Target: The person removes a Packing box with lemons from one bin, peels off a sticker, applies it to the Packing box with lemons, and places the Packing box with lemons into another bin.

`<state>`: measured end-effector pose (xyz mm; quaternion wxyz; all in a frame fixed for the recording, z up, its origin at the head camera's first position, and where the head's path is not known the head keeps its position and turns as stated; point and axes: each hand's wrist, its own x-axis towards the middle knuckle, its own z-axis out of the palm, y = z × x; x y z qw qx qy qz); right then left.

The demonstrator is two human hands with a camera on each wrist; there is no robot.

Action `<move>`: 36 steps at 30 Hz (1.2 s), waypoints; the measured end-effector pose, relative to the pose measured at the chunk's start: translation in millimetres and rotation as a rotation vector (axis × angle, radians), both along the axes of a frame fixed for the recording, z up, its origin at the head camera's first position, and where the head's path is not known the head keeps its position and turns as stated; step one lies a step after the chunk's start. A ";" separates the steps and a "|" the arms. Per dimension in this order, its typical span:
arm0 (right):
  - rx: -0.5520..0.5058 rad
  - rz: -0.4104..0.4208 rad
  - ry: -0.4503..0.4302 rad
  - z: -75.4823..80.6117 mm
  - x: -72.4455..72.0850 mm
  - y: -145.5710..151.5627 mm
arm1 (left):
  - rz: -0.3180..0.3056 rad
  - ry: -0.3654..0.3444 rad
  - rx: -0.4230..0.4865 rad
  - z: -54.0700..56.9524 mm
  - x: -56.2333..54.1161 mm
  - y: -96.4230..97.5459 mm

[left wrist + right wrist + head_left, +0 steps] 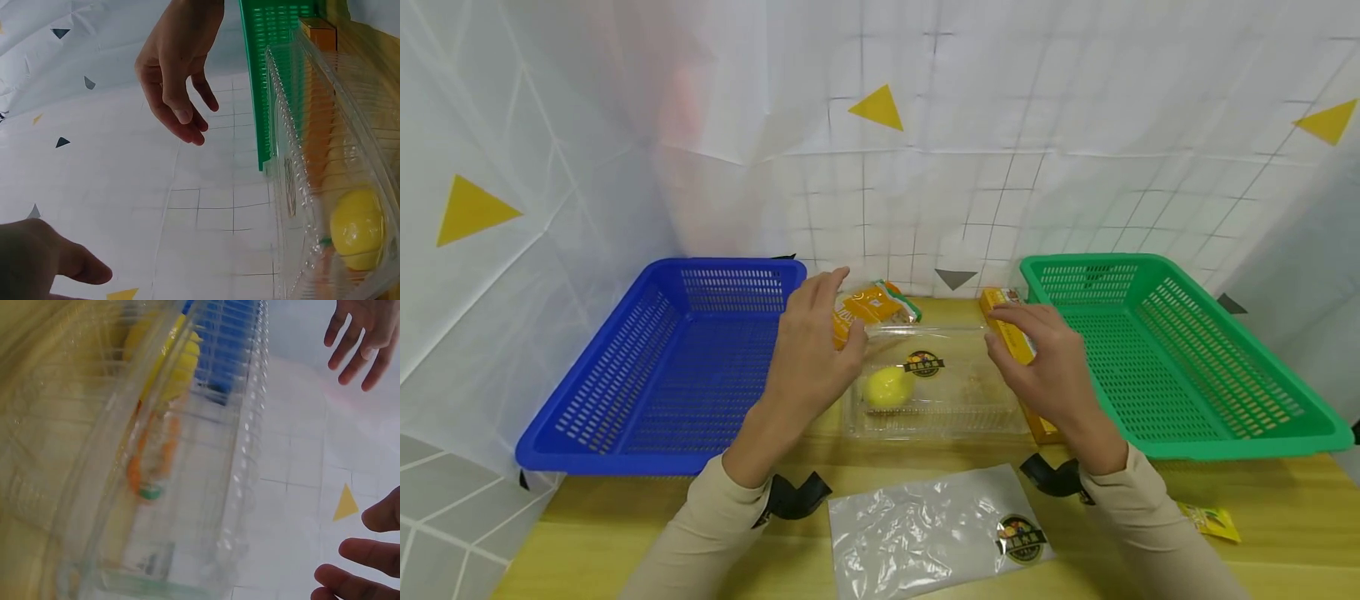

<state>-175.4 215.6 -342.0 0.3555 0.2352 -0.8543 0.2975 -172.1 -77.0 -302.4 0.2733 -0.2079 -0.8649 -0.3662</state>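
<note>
A clear plastic clamshell box (955,400) with a black fruit label on its lid lies in the middle of the table. Inside its left part sits a yellow lemon (889,387), seen through the plastic in the left wrist view too. My left hand (812,346) hovers over the box's left side, its fingers spread and empty. Over the opposite side is my right hand (1047,362), thumb and fingers apart with nothing between them. Both wrist views show the hands raised above the lid and away from it.
A blue basket (587,462) stands left, a green basket (1225,448) right. Behind the box lies an orange snack bag (872,304); a long orange carton (1043,429) is at its right. A labelled clear plastic bag (917,529) lies in front, and a small yellow packet (1213,522) at right.
</note>
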 end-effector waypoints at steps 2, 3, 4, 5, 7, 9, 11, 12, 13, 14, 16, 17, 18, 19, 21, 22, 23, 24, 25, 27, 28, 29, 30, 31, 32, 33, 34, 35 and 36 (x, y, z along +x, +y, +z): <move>0.005 -0.009 0.009 1.9 0.1 1.5 | 0.012 0.016 -0.010 1.3 0.7 -1.4; 0.007 -0.010 0.012 2.9 0.3 2.4 | 0.016 0.019 -0.013 1.6 0.8 -2.1; 0.011 -0.015 0.014 3.5 0.0 3.5 | 0.016 0.012 -0.016 1.8 1.0 -2.5; 0.016 -0.020 0.015 4.0 -0.2 4.7 | 0.012 -0.001 -0.023 1.5 1.0 -2.8; 0.020 -0.026 0.016 5.7 -0.2 7.3 | 0.001 -0.044 -0.045 0.4 0.4 -2.5; 0.020 -0.030 0.021 7.5 -0.4 10.6 | -0.009 -0.093 -0.071 -1.9 -0.7 -1.5; 0.017 -0.038 0.030 10.0 -0.4 14.8 | -0.016 -0.137 -0.092 -4.1 -1.5 0.2; 0.013 -0.041 0.035 11.4 -0.2 17.1 | -0.017 -0.156 -0.103 -5.3 -1.8 1.3; 0.009 -0.049 0.040 13.0 0.1 19.4 | -0.016 -0.177 -0.115 -6.5 -1.9 2.6; 0.007 -0.058 0.044 14.7 0.4 21.9 | -0.014 -0.192 -0.128 -8.0 -1.8 3.8; 0.002 -0.082 0.043 18.3 1.5 26.6 | -0.012 -0.231 -0.160 -11.4 -1.4 6.9; 0.000 -0.094 0.040 20.1 2.1 29.0 | -0.014 -0.250 -0.176 -13.5 -1.1 8.8; -0.003 -0.109 0.037 21.9 2.8 31.3 | -0.015 -0.266 -0.197 -15.9 -1.1 10.6; -0.007 -0.123 0.032 23.9 3.6 33.6 | -0.014 -0.281 -0.213 -18.3 -0.8 12.5; -0.014 -0.148 0.025 27.5 5.0 38.5 | -0.015 -0.297 -0.241 -23.4 -0.7 16.0; -0.017 -0.160 0.026 29.4 5.7 41.2 | -0.016 -0.296 -0.252 -25.8 -0.8 17.8; -0.020 -0.169 0.028 31.3 6.4 44.1 | -0.016 -0.295 -0.265 -28.0 -0.9 19.4; -0.025 -0.180 0.029 33.3 7.2 47.0 | -0.015 -0.294 -0.278 -30.2 -1.2 20.8; -0.029 -0.190 0.029 35.3 8.1 50.1 | -0.012 -0.294 -0.287 -32.3 -1.5 22.0; -0.042 -0.211 0.021 39.0 10.4 56.6 | -0.004 -0.297 -0.304 -36.2 -2.8 24.0; -0.049 -0.222 0.009 40.7 11.8 60.1 | 0.002 -0.301 -0.310 -38.1 -3.6 24.9; -0.061 -0.231 -0.008 42.3 13.6 63.8 | 0.010 -0.310 -0.316 -39.9 -4.5 25.6; -0.073 -0.242 -0.027 43.4 15.6 67.7 | 0.019 -0.317 -0.318 -41.9 -5.5 26.1; -0.083 -0.255 -0.046 44.2 17.8 71.8 | 0.023 -0.330 -0.313 -44.3 -6.6 26.7; -0.093 -0.268 -0.064 44.6 19.8 76.1 | 0.025 -0.346 -0.304 -46.3 -7.3 27.3; -0.098 -0.280 -0.083 44.5 21.6 80.9 | 0.022 -0.367 -0.292 -48.3 -7.9 27.8; -0.101 -0.291 -0.098 43.7 22.9 86.0 | 0.021 -0.387 -0.280 -50.5 -8.3 28.2; -0.110 -0.301 -0.113 42.8 24.2 91.0 | 0.019 -0.410 -0.265 -52.9 -8.8 28.7; -0.115 -0.313 -0.131 41.4 25.2 96.4 | 0.017 -0.433 -0.247 -54.5 -9.0 29.2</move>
